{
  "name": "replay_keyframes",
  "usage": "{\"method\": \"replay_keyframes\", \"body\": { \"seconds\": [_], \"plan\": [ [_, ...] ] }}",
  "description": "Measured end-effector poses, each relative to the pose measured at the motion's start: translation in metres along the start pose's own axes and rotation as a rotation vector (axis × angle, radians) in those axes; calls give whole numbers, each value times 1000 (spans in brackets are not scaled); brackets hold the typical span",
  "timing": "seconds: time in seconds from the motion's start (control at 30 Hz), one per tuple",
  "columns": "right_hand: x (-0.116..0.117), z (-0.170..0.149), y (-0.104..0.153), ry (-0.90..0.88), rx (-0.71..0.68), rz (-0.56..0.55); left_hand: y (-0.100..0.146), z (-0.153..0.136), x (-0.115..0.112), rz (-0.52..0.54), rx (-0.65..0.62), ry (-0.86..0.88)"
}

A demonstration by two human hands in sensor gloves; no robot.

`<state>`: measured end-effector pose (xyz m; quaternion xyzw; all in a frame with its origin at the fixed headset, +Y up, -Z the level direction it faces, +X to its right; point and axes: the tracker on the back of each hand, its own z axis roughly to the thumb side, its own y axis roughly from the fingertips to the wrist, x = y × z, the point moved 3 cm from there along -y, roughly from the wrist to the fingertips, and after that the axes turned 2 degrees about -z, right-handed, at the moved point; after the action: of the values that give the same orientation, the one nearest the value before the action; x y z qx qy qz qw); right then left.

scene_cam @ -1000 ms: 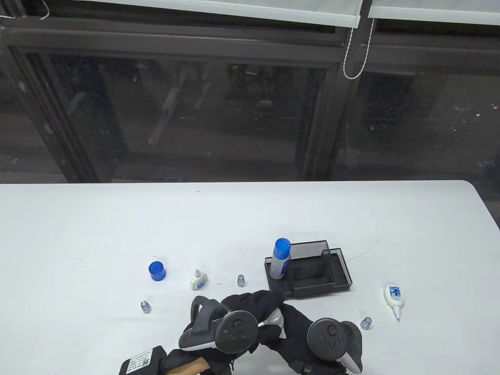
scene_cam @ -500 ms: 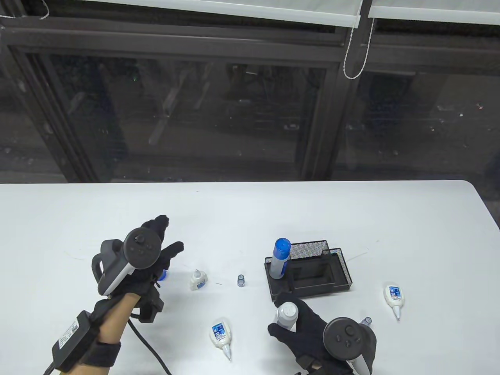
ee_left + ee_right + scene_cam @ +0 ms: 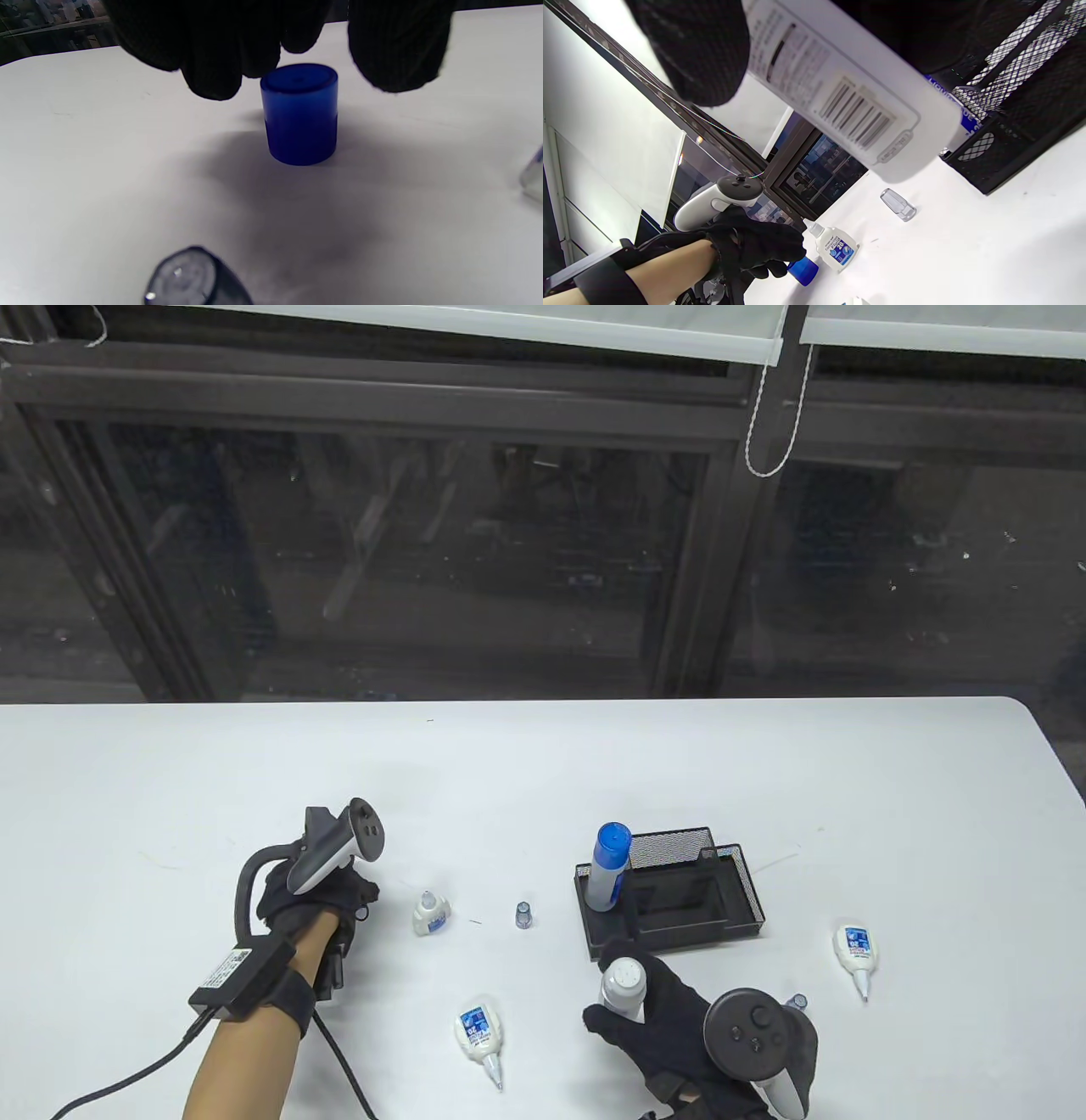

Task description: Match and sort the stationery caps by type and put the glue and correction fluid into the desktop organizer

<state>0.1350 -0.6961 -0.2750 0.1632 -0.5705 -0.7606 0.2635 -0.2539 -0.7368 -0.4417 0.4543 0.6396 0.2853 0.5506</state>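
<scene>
My right hand (image 3: 607, 988) grips an uncapped white glue bottle (image 3: 625, 976) just in front of the black mesh organizer (image 3: 738, 891). The right wrist view shows the glue bottle (image 3: 848, 97) tilted, with my fingers (image 3: 691, 51) curled round it. My left hand (image 3: 344, 899) hangs over the blue cap (image 3: 300, 114), which stands on the table. The fingers (image 3: 212, 63) and thumb (image 3: 398, 51) straddle the cap top with a gap at the thumb. A blue-capped glue bottle (image 3: 611, 865) stands in the organizer's left slot.
Three correction fluid bottles lie on the table: one (image 3: 431, 914) right of my left hand, one (image 3: 479, 1035) at the front, one (image 3: 855, 950) at the right. Small clear caps sit at the middle (image 3: 523, 914), by my right hand (image 3: 796, 1003) and near my left wrist (image 3: 191, 279).
My left hand left the right hand, swung out to the blue cap and has now lowered over it. A correction fluid bottle now lies at the front. The right hand keeps the glue bottle.
</scene>
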Motion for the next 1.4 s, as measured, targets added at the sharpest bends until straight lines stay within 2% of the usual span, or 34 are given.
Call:
{"method": "replay_keyframes", "body": {
  "seconds": [0.23, 0.3, 0.4, 0.5, 0.6, 0.67, 0.73, 0.8, 0.9, 0.97, 1.1, 1.33, 1.4],
  "plan": [
    [1, -3, -2, -20, 18, 16, -5, 0, -8, 23, 20, -26],
    [1, -5, -2, -53, 27, 24, 2, -2, 0, 61, 11, -18],
    [1, -5, -2, -48, 34, 22, 28, -1, 27, 180, -74, 84],
    [4, -3, -2, -46, 30, 37, 72, 4, 62, 313, -243, 253],
    [8, 0, -2, -26, 28, 55, 120, 14, 83, 379, -479, 418],
    [10, 1, -1, -34, 25, 65, 144, 21, 88, 400, -612, 507],
    [12, 3, 0, -37, 20, 69, 175, 35, 90, 388, -808, 594],
    [14, 5, 0, -34, 14, 76, 200, 49, 86, 368, -921, 657],
    [16, 6, 0, -31, 9, 81, 234, 76, 75, 357, -1093, 633],
    [17, 7, 0, -31, 6, 84, 248, 90, 66, 388, -1108, 550],
    [19, 7, 1, -12, 3, 91, 265, 106, 55, 543, -1041, 407],
    [27, 11, 1, 36, -9, 125, 279, 124, 49, 618, -1046, 309],
    [29, 13, 1, 40, -16, 136, 279, 129, 47, 609, -1056, 280]
  ]
}}
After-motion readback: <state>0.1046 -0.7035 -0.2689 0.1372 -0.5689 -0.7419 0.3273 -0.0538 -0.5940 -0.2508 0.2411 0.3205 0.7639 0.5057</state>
